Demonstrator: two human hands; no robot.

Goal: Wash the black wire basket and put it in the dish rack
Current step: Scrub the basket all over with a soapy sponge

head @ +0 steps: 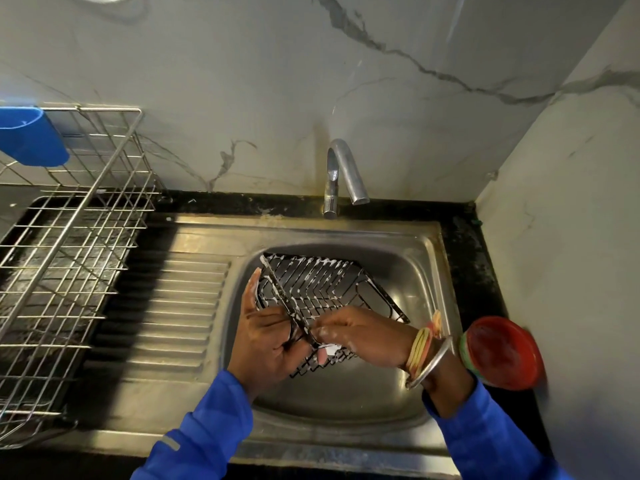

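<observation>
The black wire basket (322,289) is tilted inside the steel sink (408,258), its wires streaked with white soap foam. My left hand (266,337) holds the basket's near-left edge, fingers curled round the black rim. My right hand (360,337) is against the same rim from the right, fingers curled on the wire with white foam under them; whether it holds a scrubber I cannot tell. The metal dish rack (69,258) stands on the counter at the left, beside the sink's ribbed drainboard (166,306).
A chrome tap (341,174) rises behind the sink; no water stream is visible. A red round container (502,351) sits on the black counter at the right, near the marble wall. A blue plastic holder (31,136) hangs on the rack's far-left rim.
</observation>
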